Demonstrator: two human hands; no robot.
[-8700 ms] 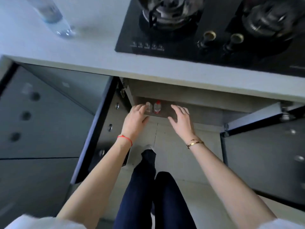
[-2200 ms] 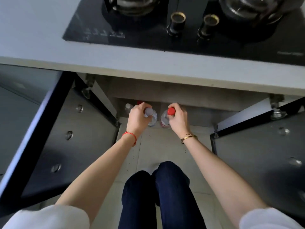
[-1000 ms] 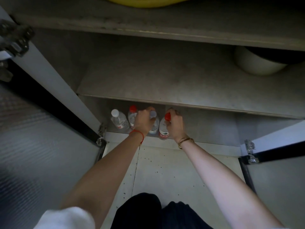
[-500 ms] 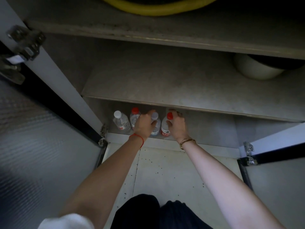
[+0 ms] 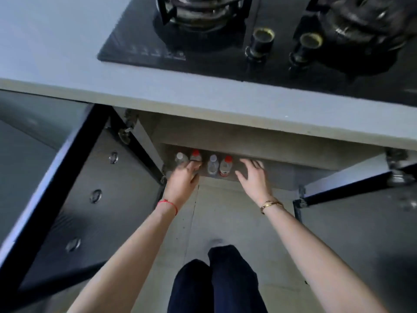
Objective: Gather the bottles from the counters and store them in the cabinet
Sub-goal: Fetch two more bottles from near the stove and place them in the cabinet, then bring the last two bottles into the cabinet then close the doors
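Four small clear plastic bottles stand in a row right at the front lip of the open grey under-bench cabinet (image 5: 293, 170), directly below the black glass gas hob (image 5: 259, 41). From the left: a white-capped clear bottle (image 5: 180, 158), a red-capped clear bottle (image 5: 195, 157), another white-capped bottle (image 5: 213, 164) and a red-capped bottle with a red label band (image 5: 226, 166). All upright, packed close side by side, which makes sense: lined up at the front they're easy to reach and leave the rest of the shelf to the right free.

The left hand (image 5: 181, 182) is down at the two left-most bottles, with its fingers (image 5: 191, 166) laid over the lower part of the red-capped one. The frame is a bit smeared there, so I can't say for sure whether the grip is actually wrapped round that bottle or just resting against it. My guess is it's nudging or steadying that pair so they sit straight.

The right hand (image 5: 253, 177) is easier: fingers spread wide, palm down, holding nothing, hovering just right of the labelled bottle and not touching it.

Both dark cabinet doors, the left door (image 5: 67, 199) and the right door (image 5: 361, 222), are swung wide open, so nothing blocks the arms. The pale grey bench (image 5: 158, 91) shows no bottles in the part that's visible, but the view cuts off either side, so I wouldn't call the gathering finished. If these four are the lot, closing the doors looks like what's left.
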